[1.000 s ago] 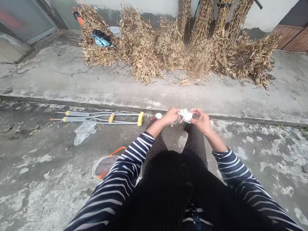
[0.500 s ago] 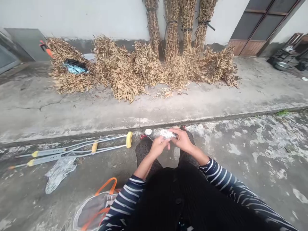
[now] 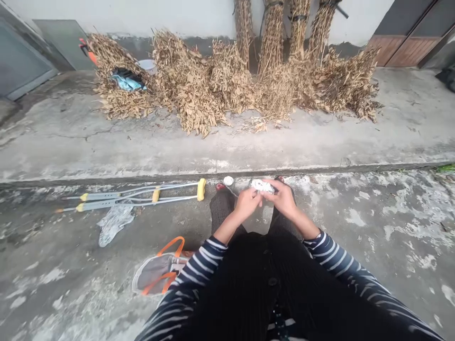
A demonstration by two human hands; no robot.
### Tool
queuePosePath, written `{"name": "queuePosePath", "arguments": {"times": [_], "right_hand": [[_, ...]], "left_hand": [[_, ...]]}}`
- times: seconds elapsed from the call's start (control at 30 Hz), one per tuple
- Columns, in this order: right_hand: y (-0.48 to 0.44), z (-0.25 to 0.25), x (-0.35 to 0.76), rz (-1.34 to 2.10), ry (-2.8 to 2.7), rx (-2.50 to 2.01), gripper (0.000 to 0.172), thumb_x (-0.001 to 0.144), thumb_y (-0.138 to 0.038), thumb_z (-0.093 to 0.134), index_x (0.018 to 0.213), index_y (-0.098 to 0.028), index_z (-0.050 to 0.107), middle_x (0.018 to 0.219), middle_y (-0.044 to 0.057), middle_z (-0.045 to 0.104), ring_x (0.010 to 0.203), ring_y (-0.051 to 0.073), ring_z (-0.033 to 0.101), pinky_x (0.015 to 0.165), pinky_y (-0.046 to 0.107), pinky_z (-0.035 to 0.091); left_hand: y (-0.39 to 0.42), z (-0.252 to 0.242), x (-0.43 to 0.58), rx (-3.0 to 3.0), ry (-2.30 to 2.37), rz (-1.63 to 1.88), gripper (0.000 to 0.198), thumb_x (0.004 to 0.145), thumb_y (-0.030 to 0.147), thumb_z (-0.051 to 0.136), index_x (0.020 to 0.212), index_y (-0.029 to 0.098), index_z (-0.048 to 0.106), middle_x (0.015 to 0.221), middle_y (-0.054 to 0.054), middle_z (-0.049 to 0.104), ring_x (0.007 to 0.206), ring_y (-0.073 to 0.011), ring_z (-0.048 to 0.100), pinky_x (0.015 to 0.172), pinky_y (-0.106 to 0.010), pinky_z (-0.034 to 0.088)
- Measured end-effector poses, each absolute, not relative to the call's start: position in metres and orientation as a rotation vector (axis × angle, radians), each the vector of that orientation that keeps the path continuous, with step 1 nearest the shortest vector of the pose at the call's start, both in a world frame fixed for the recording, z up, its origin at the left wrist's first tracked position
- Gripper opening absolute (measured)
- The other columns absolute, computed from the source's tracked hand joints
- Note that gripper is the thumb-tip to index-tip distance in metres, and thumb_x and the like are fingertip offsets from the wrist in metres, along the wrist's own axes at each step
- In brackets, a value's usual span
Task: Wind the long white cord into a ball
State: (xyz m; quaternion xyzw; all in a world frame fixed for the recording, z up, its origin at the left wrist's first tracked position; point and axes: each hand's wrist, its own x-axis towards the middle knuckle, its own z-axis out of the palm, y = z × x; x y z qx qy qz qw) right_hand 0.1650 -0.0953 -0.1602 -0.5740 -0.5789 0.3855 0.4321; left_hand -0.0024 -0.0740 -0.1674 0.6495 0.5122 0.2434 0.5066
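I sit on concrete ground with my legs stretched forward. Both hands meet above my knees around a small crumpled white wad (image 3: 262, 185), paper or cloth. My left hand (image 3: 246, 203) pinches its near left side. My right hand (image 3: 283, 198) is curled over its right end. Both wear striped sleeves. A small white round thing (image 3: 228, 181) lies on the ground just left of my hands.
A pair of metal crutches (image 3: 138, 195) with yellow pads lies to my left, beside a crumpled clear plastic bag (image 3: 114, 222). An orange-handled bag (image 3: 159, 272) sits by my left hip. Dried plant bundles (image 3: 227, 80) are heaped against the far wall, past a low concrete step (image 3: 320, 168).
My hands stay on the white wad, working it. The camera swung up and right, then partly back, so the scene shifted in view.
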Motion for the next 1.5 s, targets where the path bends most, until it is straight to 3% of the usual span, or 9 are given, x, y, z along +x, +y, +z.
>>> {"name": "queuePosePath", "arguments": {"times": [0.27, 0.43, 0.6, 0.73, 0.93, 1.1, 1.17, 1.3, 1.5], "right_hand": [[-0.08, -0.136, 0.162, 0.788, -1.422, -1.379, 0.036, 0.078, -0.039, 0.079, 0.108, -0.019, 0.078, 0.112, 0.009, 0.072, 0.101, 0.024, 0.067, 0.089, 0.036, 0.053], [-0.065, -0.125, 0.181, 0.709, -1.374, -1.36, 0.036, 0.074, -0.042, 0.082, 0.101, -0.019, 0.079, 0.101, 0.007, 0.072, 0.09, 0.022, 0.066, 0.078, 0.034, 0.054], [-0.046, -0.115, 0.196, 0.814, -1.231, -1.32, 0.046, 0.065, -0.044, 0.089, 0.1, -0.018, 0.076, 0.094, 0.005, 0.072, 0.077, 0.018, 0.064, 0.065, 0.03, 0.056], [-0.041, -0.106, 0.192, 1.143, -0.946, -1.197, 0.052, 0.056, -0.043, 0.093, 0.097, -0.019, 0.072, 0.095, 0.004, 0.074, 0.07, 0.014, 0.064, 0.058, 0.027, 0.058], [-0.045, -0.086, 0.189, 1.481, -0.877, -1.074, 0.045, 0.062, -0.045, 0.089, 0.095, -0.02, 0.072, 0.089, 0.003, 0.074, 0.064, 0.011, 0.064, 0.055, 0.023, 0.058], [-0.045, -0.059, 0.189, 1.459, -0.882, -1.021, 0.044, 0.059, -0.038, 0.092, 0.095, -0.019, 0.074, 0.084, 0.001, 0.071, 0.061, 0.01, 0.06, 0.051, 0.021, 0.055], [-0.045, -0.046, 0.194, 1.437, -0.911, -0.997, 0.041, 0.061, -0.035, 0.092, 0.095, -0.02, 0.074, 0.082, 0.001, 0.069, 0.06, 0.009, 0.058, 0.049, 0.02, 0.053], [-0.051, -0.013, 0.217, 1.379, -1.01, -0.885, 0.034, 0.069, -0.034, 0.087, 0.097, -0.023, 0.072, 0.088, 0.001, 0.069, 0.063, 0.009, 0.057, 0.047, 0.018, 0.048], [-0.064, 0.012, 0.239, 1.354, -1.0, -0.801, 0.033, 0.068, -0.032, 0.087, 0.097, -0.027, 0.071, 0.087, 0.0, 0.069, 0.064, 0.011, 0.058, 0.043, 0.018, 0.046]], "left_hand": [[-0.065, -0.153, 0.009, 1.48, 1.204, 0.736, 0.02, 0.093, 0.035, 0.055, 0.092, 0.016, 0.063, 0.062, 0.002, 0.067, 0.05, -0.01, 0.049, 0.055, -0.024, 0.033], [-0.07, -0.165, -0.007, 1.468, 1.189, 0.657, 0.041, 0.088, 0.039, 0.064, 0.122, 0.017, 0.065, 0.064, 0.004, 0.068, 0.054, -0.0122, 0.052, 0.06, -0.024, 0.037], [-0.07, -0.185, -0.029, 1.639, 1.277, 0.624, 0.025, 0.093, 0.031, 0.054, 0.103, 0.019, 0.073, 0.083, -0.002, 0.075, 0.079, -0.0179, 0.067, 0.077, -0.026, 0.047], [-0.051, -0.19, -0.036, 1.847, 1.426, 0.635, 0.029, 0.094, 0.028, 0.052, 0.108, 0.021, 0.077, 0.097, -0.007, 0.077, 0.096, -0.0244, 0.067, 0.088, -0.032, 0.049], [-0.022, -0.184, -0.024, 1.765, 1.376, 0.78, 0.028, 0.089, 0.03, 0.066, 0.114, 0.023, 0.076, 0.108, -0.007, 0.077, 0.106, -0.0264, 0.067, 0.097, -0.035, 0.049], [-0.016, -0.18, -0.002, 1.707, 1.325, 0.836, 0.024, 0.086, 0.033, 0.071, 0.105, 0.021, 0.078, 0.107, -0.008, 0.077, 0.104, -0.025, 0.067, 0.099, -0.035, 0.048], [-0.013, -0.167, -0.002, 1.669, 1.294, 0.851, 0.019, 0.088, 0.033, 0.068, 0.093, 0.018, 0.078, 0.098, -0.008, 0.078, 0.097, -0.0229, 0.068, 0.092, -0.032, 0.05], [-0.007, -0.109, -0.02, 1.596, 1.101, 0.875, 0.034, 0.093, 0.04, 0.059, 0.076, 0.014, 0.074, 0.076, -0.004, 0.073, 0.075, -0.0169, 0.065, 0.074, -0.026, 0.049], [-0.004, -0.06, -0.038, 1.71, 0.882, 0.819, 0.031, 0.091, 0.041, 0.063, 0.083, 0.014, 0.075, 0.089, -0.009, 0.077, 0.093, -0.0229, 0.071, 0.092, -0.034, 0.052]]}}
